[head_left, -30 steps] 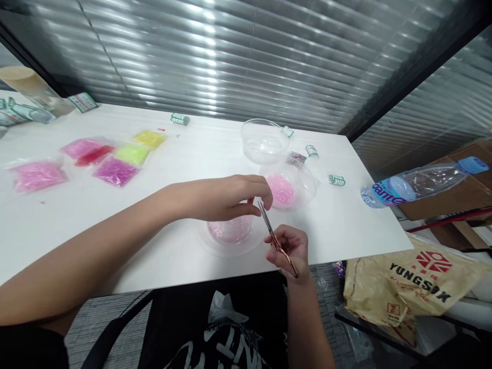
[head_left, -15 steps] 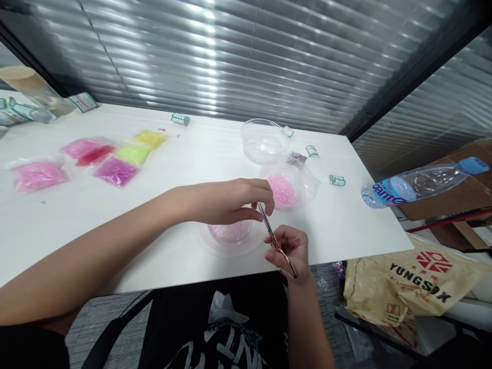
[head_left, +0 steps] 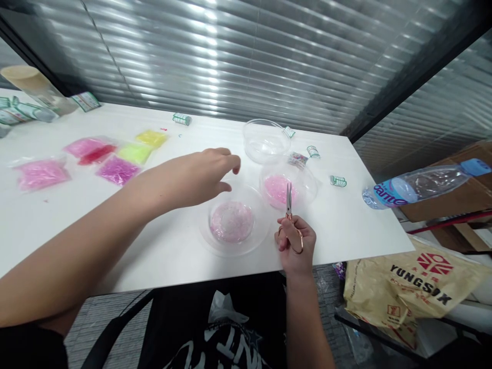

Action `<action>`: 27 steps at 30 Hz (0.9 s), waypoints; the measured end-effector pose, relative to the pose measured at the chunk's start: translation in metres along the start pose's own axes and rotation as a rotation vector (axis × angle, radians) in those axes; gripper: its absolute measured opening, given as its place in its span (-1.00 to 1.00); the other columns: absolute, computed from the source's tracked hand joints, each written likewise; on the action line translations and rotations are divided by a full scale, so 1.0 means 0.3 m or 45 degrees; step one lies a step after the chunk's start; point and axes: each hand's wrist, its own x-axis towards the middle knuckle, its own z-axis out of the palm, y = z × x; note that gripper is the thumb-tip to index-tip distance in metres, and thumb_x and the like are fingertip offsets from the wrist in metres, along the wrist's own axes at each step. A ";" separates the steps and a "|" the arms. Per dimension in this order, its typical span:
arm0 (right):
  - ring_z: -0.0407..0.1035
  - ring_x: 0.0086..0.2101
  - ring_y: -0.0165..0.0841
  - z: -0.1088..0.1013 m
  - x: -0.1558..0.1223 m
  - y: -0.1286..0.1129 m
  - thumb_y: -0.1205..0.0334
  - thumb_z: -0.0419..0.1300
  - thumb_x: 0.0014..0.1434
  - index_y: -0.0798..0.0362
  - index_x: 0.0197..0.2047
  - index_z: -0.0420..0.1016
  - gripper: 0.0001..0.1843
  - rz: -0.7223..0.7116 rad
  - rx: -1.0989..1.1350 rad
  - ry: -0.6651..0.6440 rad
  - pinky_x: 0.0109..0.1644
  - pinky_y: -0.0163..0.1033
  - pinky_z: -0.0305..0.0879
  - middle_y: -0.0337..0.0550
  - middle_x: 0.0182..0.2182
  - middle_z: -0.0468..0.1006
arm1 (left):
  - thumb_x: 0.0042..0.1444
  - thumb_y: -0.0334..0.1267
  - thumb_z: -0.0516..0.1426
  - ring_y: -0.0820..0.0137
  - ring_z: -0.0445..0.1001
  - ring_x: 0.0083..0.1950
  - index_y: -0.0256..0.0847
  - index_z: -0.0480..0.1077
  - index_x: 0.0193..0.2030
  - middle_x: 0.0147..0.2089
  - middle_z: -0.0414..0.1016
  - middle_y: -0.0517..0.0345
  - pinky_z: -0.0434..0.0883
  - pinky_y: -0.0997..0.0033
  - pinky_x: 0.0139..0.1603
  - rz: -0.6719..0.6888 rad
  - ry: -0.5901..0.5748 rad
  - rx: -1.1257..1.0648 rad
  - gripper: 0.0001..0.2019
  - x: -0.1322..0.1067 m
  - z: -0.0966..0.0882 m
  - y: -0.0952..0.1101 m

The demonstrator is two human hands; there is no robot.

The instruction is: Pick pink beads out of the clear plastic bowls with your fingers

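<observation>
My right hand (head_left: 295, 246) is closed around the handles of small rose-gold scissors (head_left: 289, 202), their silver blades pointing away from me. My left hand (head_left: 207, 174) hovers above the table with fingers apart and nothing visible in it. Below and to the right of that hand lies a clear plastic bowl (head_left: 253, 241) with pale pink bits (head_left: 230, 221) in its middle. Just beyond the scissors' tips, a second clear bowl (head_left: 308, 184) holds brighter pink pieces (head_left: 277, 188).
Bags of pink (head_left: 42, 174), purple (head_left: 118, 170), green (head_left: 134, 152) and yellow (head_left: 151, 137) bits lie at left. Toward the back stands a clear bowl (head_left: 265, 148). A plastic bottle (head_left: 400, 189) lies at the right edge; a tan sack (head_left: 415, 287) is below.
My left hand has moved left and away from the scissors, uncovering the near bowl. My right hand has shifted slightly right, turning the scissors more upright.
</observation>
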 end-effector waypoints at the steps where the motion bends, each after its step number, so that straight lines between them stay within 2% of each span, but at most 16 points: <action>1: -0.04 -0.78 -0.60 0.004 0.003 0.000 0.02 0.40 -0.07 0.09 -0.51 0.42 -0.66 0.011 0.008 0.021 -0.70 -0.40 -0.12 -0.46 -0.81 0.17 | 0.16 -0.11 0.06 0.27 0.44 -0.12 -0.15 0.33 -0.02 -0.05 0.44 0.03 0.33 0.36 -0.19 -0.071 -0.061 0.045 -0.71 -0.011 0.000 -0.005; 5: -0.02 -0.76 -0.60 0.011 0.008 -0.002 0.00 0.40 -0.07 0.09 -0.52 0.39 -0.63 0.022 0.011 0.069 -0.67 -0.39 -0.12 -0.46 -0.79 0.18 | 0.07 0.05 0.12 0.29 0.46 -0.34 -0.16 0.39 -0.16 -0.21 0.47 -0.01 0.30 0.39 -0.41 -0.300 -0.322 0.142 -0.65 -0.038 -0.013 0.000; 8: -0.01 -0.76 -0.60 0.012 0.006 -0.003 0.00 0.41 -0.07 0.09 -0.51 0.38 -0.63 0.017 0.013 0.070 -0.67 -0.39 -0.13 -0.46 -0.80 0.18 | -0.02 -0.02 0.19 0.34 0.42 -0.45 -0.17 0.41 -0.26 -0.28 0.49 0.00 0.26 0.41 -0.48 -0.350 -0.365 0.133 -0.72 -0.043 -0.021 0.007; 11: -0.02 -0.76 -0.60 0.012 0.005 -0.003 0.00 0.40 -0.06 0.08 -0.52 0.37 -0.62 0.011 0.006 0.066 -0.67 -0.39 -0.13 -0.47 -0.79 0.17 | -0.06 -0.16 0.22 0.37 0.40 -0.46 -0.15 0.43 -0.28 -0.30 0.50 0.04 0.24 0.43 -0.48 -0.290 -0.304 0.124 -0.80 -0.044 -0.016 -0.004; 16: -0.02 -0.76 -0.60 0.013 0.003 -0.003 0.00 0.41 -0.09 0.08 -0.53 0.37 -0.62 0.011 0.017 0.078 -0.68 -0.39 -0.12 -0.46 -0.77 0.18 | 0.07 -0.27 0.12 0.36 0.43 -0.40 -0.09 0.43 -0.13 -0.25 0.50 0.08 0.27 0.41 -0.41 -0.217 -0.160 0.106 -0.79 -0.024 0.002 -0.018; 20: -0.05 -0.76 -0.62 0.012 0.004 0.000 0.01 0.42 -0.11 0.09 -0.54 0.38 -0.62 0.015 0.035 0.091 -0.69 -0.40 -0.13 -0.47 -0.77 0.17 | 0.16 -0.24 0.06 0.31 0.47 -0.24 -0.09 0.42 -0.05 -0.19 0.52 0.10 0.31 0.39 -0.29 -0.056 -0.075 0.012 -0.77 0.021 0.001 0.014; 23: -0.05 -0.76 -0.62 0.012 0.006 0.002 0.01 0.42 -0.10 0.09 -0.54 0.37 -0.61 0.016 0.041 0.102 -0.69 -0.41 -0.13 -0.48 -0.77 0.15 | 0.22 -0.19 0.02 0.29 0.46 -0.10 -0.11 0.39 0.00 -0.05 0.50 0.11 0.33 0.38 -0.18 0.063 0.099 -0.025 -0.74 0.031 -0.012 0.046; 25: -0.04 -0.76 -0.61 0.013 0.006 0.002 0.01 0.42 -0.09 0.09 -0.53 0.37 -0.62 0.017 0.024 0.109 -0.69 -0.41 -0.12 -0.48 -0.77 0.15 | 0.23 -0.17 0.01 0.27 0.46 -0.08 -0.13 0.36 0.03 0.01 0.46 0.08 0.34 0.36 -0.15 0.018 0.162 0.023 -0.72 0.015 -0.020 0.056; 27: -0.03 -0.76 -0.61 0.014 0.005 0.001 0.00 0.41 -0.09 0.08 -0.53 0.37 -0.61 0.015 0.004 0.109 -0.69 -0.40 -0.11 -0.47 -0.77 0.16 | 0.20 -0.13 0.05 0.24 0.47 -0.12 -0.17 0.34 0.04 0.00 0.45 0.02 0.34 0.33 -0.18 -0.114 0.142 0.121 -0.69 -0.013 -0.022 0.053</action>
